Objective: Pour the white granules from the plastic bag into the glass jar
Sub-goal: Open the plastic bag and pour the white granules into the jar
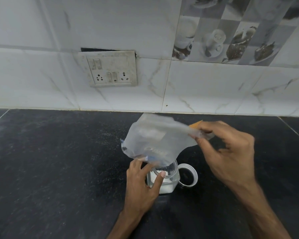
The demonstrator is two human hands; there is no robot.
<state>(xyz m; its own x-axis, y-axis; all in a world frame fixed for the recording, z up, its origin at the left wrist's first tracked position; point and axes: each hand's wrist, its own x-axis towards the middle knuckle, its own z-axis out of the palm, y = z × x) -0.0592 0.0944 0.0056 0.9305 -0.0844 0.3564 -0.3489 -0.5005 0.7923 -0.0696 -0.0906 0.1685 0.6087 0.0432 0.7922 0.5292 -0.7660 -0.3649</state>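
- At lower centre of the frame, the square clear glass jar (164, 181) stands on the black stone table (59, 161), holding white granules (166, 187).
- The left hand (141, 185) grips the jar's side.
- The right hand (226, 152) pinches the crumpled clear plastic bag (155, 140), tilted over the jar's mouth.
- A white round lid (188, 175) lies just right of the jar.

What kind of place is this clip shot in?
Most likely a home kitchen: a dark stone counter against a tiled wall, decorative food-and-cup tiles, and a switch-and-socket plate above the worktop.
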